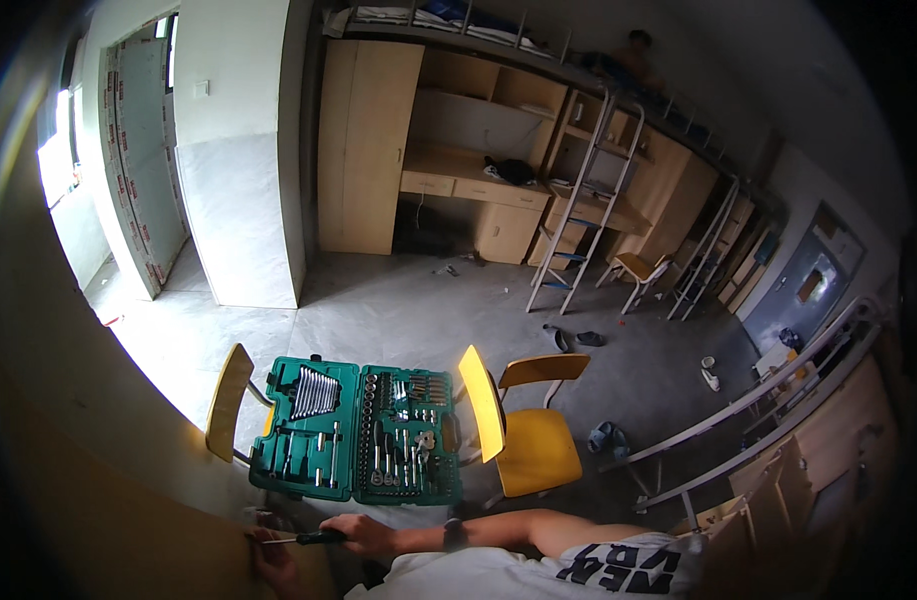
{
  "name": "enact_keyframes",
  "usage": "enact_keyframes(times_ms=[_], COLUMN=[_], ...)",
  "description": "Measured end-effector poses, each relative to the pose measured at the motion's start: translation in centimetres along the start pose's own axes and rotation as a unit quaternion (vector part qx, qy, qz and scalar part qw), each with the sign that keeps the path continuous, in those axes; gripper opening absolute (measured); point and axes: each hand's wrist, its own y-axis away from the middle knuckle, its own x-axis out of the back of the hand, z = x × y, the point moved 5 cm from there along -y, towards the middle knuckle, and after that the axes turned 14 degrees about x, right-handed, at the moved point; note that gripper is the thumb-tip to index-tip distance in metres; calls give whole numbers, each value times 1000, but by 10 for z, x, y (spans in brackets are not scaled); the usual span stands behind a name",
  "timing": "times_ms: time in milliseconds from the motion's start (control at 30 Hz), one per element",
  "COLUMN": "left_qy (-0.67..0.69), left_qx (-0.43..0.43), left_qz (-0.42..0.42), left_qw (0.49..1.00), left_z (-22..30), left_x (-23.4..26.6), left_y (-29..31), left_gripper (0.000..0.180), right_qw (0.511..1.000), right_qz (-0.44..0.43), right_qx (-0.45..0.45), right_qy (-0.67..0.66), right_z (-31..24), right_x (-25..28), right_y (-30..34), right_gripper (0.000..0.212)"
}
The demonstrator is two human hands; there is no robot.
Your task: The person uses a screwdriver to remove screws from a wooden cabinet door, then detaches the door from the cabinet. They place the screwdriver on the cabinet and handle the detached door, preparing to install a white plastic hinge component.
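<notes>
My right hand (pixel 366 535) is closed round the dark handle of a screwdriver (pixel 321 537). Its thin shaft points left toward a wooden panel (pixel 168 510) at the lower left. Close to the shaft's tip is my left hand (pixel 275 568), dim and partly cut off by the lower edge. Its fingers look bent together by the panel; what they hold is hard to make out. Just beyond both hands lies an opened green tool case (pixel 356 470), with spanners (pixel 316 392) in its left half and ratchets, sockets and bits in its right half.
Yellow chairs (pixel 538 455) stand right of the case, and another chair back (pixel 228 400) rises at its left. Shoes (pixel 606 438) lie on the grey floor. Farther off are desks, a ladder (pixel 588 200) and bunks, with a person (pixel 633 60) up on one.
</notes>
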Motion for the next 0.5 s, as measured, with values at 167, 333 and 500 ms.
enact_keyframes(times_ms=[167, 333, 500], left_qy=[13, -12, 39], left_qx=[25, 82, 64], left_qz=[-40, -100, -43], left_qw=[999, 992, 996], left_z=[3, 4, -2], left_x=[7, 8, -9], left_y=[-1, -3, 7], left_gripper=[27, 23, 23], right_qw=[993, 968, 934], right_qz=[-55, -88, -238], right_qx=[-19, -135, -47], right_qy=[-100, -193, -263], right_z=[3, 48, 60], right_x=[0, -15, -78], right_y=[-2, -64, -146], right_gripper=[34, 25, 69])
